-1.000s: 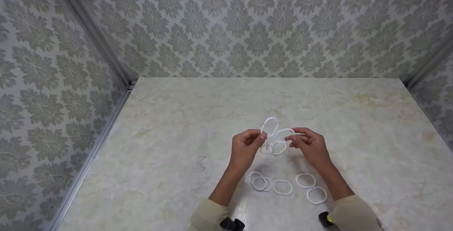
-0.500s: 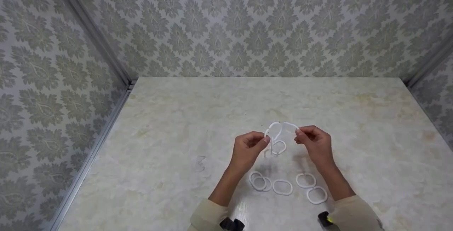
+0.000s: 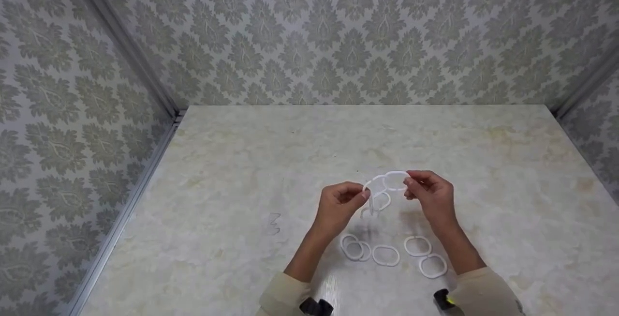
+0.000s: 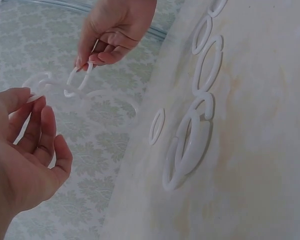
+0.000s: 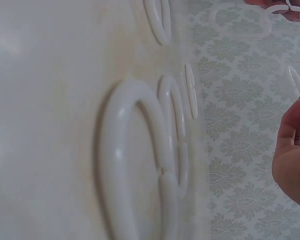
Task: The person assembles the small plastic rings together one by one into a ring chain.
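My left hand [image 3: 341,204] pinches a white oval plastic ring [image 3: 373,179] between thumb and fingers. More white links hang below that grip. In my right hand [image 3: 433,197], thumb and fingers pinch another white oval ring [image 3: 396,173], held out to the left. Its left end meets the ring from the left hand; whether the two interlock I cannot tell. The left wrist view shows the right hand's ring [image 4: 88,75] hanging from the fingertips. At the edge of the right wrist view, the right hand [image 5: 292,150] grips a ring [image 5: 297,81].
On the marbled table [image 3: 242,161] below the hands lie two overlapping rings [image 3: 344,245], a single ring [image 3: 386,246] and two touching rings [image 3: 418,255] [image 3: 433,277]. Another ring [image 3: 388,201] lies behind them. Patterned walls [image 3: 309,40] stand behind and at the sides.
My right hand has drawn away to the right with its ring, which has turned to show its oval face. The left hand has shifted slightly right. The rings on the table have stayed put.
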The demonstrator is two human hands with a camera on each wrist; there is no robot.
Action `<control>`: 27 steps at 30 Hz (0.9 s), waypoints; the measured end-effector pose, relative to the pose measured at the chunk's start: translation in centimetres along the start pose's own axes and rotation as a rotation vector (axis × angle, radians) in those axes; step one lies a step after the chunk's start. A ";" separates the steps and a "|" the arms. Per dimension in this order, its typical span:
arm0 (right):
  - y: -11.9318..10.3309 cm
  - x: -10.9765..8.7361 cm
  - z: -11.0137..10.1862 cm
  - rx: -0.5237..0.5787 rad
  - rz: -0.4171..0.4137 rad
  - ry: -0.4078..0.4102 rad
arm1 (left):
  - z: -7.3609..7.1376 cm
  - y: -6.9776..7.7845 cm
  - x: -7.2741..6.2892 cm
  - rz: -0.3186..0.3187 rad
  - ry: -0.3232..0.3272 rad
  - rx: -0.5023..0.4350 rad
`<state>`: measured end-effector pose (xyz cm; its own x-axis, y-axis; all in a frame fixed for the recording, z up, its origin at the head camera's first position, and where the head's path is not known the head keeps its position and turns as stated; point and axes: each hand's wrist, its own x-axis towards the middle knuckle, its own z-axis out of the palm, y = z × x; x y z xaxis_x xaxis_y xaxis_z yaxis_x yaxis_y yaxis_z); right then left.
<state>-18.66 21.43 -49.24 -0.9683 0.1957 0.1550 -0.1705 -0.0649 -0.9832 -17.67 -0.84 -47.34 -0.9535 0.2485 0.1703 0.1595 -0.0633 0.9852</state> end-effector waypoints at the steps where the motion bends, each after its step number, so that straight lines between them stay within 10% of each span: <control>1: 0.0 0.0 0.0 0.027 0.002 -0.001 | 0.0 0.0 0.0 0.002 -0.003 -0.002; 9: -0.2 -0.2 0.0 0.154 0.012 -0.048 | 0.0 -0.1 0.0 -0.002 0.003 0.015; 27: -1.8 -0.6 0.9 0.035 -0.058 -0.082 | 0.1 -0.2 0.2 0.036 0.019 0.093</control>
<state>-17.96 20.57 -47.46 -0.9682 0.1191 0.2201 -0.2313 -0.0899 -0.9687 -17.85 -0.68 -47.47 -0.9513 0.2295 0.2057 0.2157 0.0188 0.9763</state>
